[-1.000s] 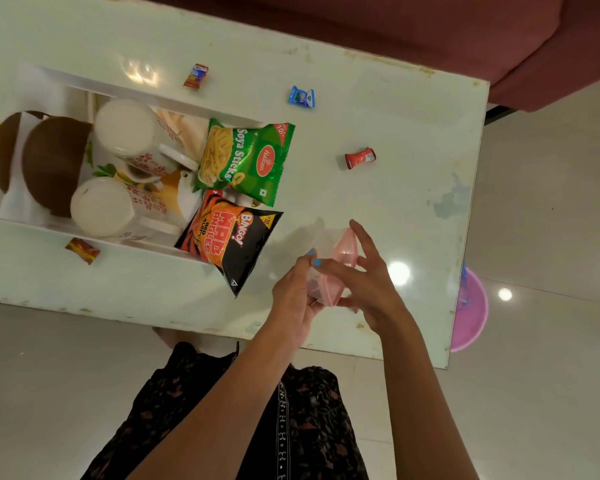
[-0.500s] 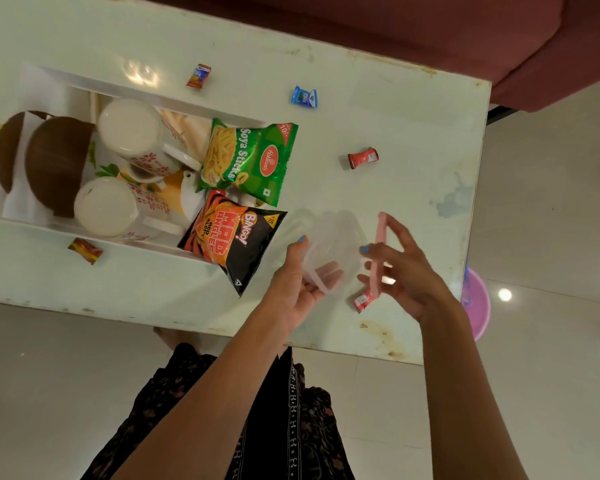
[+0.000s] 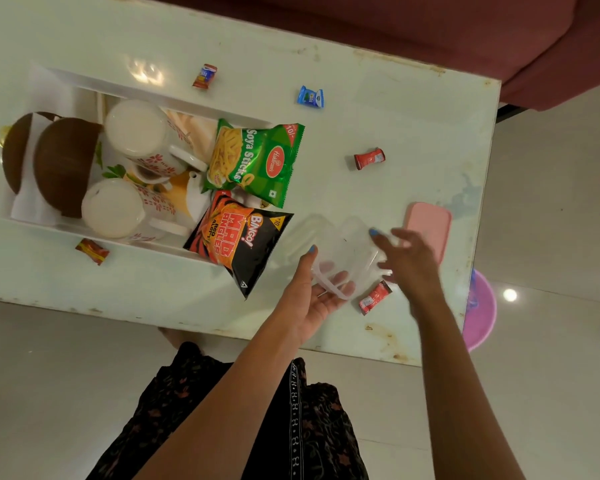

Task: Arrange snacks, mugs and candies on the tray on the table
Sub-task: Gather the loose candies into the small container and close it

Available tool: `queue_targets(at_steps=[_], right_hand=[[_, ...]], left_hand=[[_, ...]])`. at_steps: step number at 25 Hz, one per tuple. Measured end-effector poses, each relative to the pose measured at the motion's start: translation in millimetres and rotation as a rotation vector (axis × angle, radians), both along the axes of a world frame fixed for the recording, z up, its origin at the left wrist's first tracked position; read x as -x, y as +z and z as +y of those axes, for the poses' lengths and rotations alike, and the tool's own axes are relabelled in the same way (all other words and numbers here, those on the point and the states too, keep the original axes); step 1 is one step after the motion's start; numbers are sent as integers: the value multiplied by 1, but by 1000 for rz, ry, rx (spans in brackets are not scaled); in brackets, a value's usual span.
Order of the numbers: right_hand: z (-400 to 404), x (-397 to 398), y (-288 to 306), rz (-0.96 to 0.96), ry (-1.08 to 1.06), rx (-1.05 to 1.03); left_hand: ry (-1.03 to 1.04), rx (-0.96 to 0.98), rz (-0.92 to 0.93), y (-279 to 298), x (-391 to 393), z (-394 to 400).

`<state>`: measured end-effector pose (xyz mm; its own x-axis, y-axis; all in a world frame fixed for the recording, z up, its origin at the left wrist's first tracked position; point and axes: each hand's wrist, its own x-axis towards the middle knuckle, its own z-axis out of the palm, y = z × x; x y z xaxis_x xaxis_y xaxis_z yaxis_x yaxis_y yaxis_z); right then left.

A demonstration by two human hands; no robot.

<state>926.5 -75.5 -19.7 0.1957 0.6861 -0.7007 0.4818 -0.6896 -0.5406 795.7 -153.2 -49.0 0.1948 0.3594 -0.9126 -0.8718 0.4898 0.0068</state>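
Observation:
My left hand (image 3: pixel 314 289) holds a clear plastic box (image 3: pixel 342 252) just above the table, near the front right. My right hand (image 3: pixel 407 256) hovers beside the box with fingers spread and nothing in it. The box's pink lid (image 3: pixel 428 228) lies flat on the table to the right. The white tray (image 3: pixel 125 88) at left carries two white mugs (image 3: pixel 136 129) (image 3: pixel 111 207), two brown bowls (image 3: pixel 63 164), a green Soya Sticks packet (image 3: pixel 257 161) and a black-orange Bingo packet (image 3: pixel 239 240). Loose candies lie on the table: red (image 3: pixel 374 297), red (image 3: pixel 369 157), blue (image 3: pixel 310 97).
More candies lie by the tray's far side (image 3: pixel 205 76) and near its front edge (image 3: pixel 92 251). The table's (image 3: pixel 378 126) right and front edges are close to my hands. A maroon sofa (image 3: pixel 430 26) stands behind the table, and a purple tub (image 3: pixel 480 311) sits on the floor at right.
My right hand pulled the pink lid off the box, laid it on the table to the right and let go. The left hand keeps the box.

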Motion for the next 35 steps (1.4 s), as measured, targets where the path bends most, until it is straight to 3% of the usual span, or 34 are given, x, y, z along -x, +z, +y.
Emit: queue_targets(at_steps=[2, 4, 10, 13, 17, 19, 22, 27, 35], right_hand=[[-19, 10, -1, 51, 53, 49], [-28, 14, -4, -32, 66, -24], [-11, 7, -13, -3, 3, -68], [-13, -15, -15, -115, -40, -112], [-43, -33, -25, -281, -5, -9], [-60, -27, -31, -300, 13, 65], [-79, -12, -42, -352, 24, 37], [-88, 10, -54, -319, -56, -109], [-98, 29, -54, -367, 191, -185]], left_hand=[[-4, -16, 5, 5, -2, -1], [-45, -20, 35, 9, -1, -4], [-411, 62, 282, 7, 25, -59], [-454, 134, 562, 4, 61, -106], [-408, 320, 1232, 0, 136, -134], [-338, 400, 1438, -7, 176, -127], [-267, 431, 1497, -23, 221, -98], [-353, 514, 1532, -43, 250, -71], [-399, 247, 1500, -35, 216, -101]])
